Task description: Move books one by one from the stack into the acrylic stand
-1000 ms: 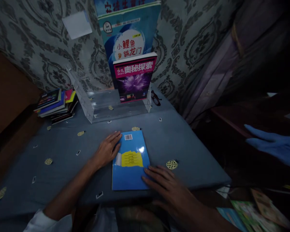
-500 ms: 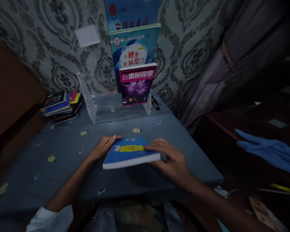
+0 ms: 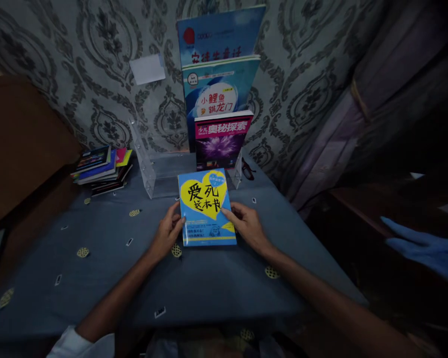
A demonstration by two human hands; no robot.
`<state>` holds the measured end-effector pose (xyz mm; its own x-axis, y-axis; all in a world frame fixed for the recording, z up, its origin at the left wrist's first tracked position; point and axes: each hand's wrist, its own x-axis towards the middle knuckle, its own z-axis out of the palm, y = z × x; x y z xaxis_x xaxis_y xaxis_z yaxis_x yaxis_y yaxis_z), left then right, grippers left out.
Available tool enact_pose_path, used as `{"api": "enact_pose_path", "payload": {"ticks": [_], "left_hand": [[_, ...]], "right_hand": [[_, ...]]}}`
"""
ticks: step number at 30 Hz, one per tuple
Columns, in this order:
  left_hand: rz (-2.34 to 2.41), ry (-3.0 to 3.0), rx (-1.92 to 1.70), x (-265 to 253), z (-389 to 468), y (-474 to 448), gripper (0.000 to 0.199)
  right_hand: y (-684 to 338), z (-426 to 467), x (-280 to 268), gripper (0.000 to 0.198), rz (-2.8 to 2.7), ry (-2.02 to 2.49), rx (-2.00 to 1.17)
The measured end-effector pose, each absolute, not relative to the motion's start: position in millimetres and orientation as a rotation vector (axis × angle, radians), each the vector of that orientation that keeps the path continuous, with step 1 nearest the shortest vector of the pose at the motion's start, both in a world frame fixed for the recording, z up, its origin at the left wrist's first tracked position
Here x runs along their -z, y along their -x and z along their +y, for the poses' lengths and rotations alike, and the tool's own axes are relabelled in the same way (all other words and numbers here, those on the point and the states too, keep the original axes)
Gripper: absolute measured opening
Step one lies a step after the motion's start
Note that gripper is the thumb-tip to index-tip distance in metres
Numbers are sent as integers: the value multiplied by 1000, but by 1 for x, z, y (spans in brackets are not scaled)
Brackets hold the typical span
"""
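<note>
You've got the blue paperback book with the yellow heart cover (image 3: 207, 206) in both hands, front cover facing you, between you and the clear acrylic book rack (image 3: 144, 159); can't tell if its lower edge touches the grey-blue patterned tablecloth (image 3: 134, 283). Your left hand (image 3: 168, 228) grips its left edge, thumb on the cover; your right hand (image 3: 248, 226) grips the right edge the same way. In your view the book's top overlaps the rack's front and the foot of the pink-and-purple book (image 3: 220, 144) standing at the rack's right end. Behind that rise a taller teal book (image 3: 222, 77) and a dark-blue book (image 3: 220, 37), one behind the other. Dark-framed glasses (image 3: 248, 170) lie just right of the rack. Left of it, a mixed-colour stack of books (image 3: 100, 171) sits unevenly. Grey patterned wallpaper (image 3: 108, 37) backs everything; a blue glove (image 3: 429, 248) shows far right, well apart from your hands.
</note>
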<state>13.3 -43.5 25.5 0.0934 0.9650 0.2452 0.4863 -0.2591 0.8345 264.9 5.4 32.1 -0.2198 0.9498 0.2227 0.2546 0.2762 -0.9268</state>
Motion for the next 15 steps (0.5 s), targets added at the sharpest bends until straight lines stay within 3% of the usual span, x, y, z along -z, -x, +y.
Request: {"api": "enact_pose_path", "payload": {"ticks": [8,15], "left_hand": [[1682,-2027,-686,-18,-44,-11,44],[1754,-2408,-736,-14,-31,-9,32]], "right_hand": [[-273,8,-7,36,-2031,1333,-666],[-269,14,0,35,-2147,1219,-456]]}}
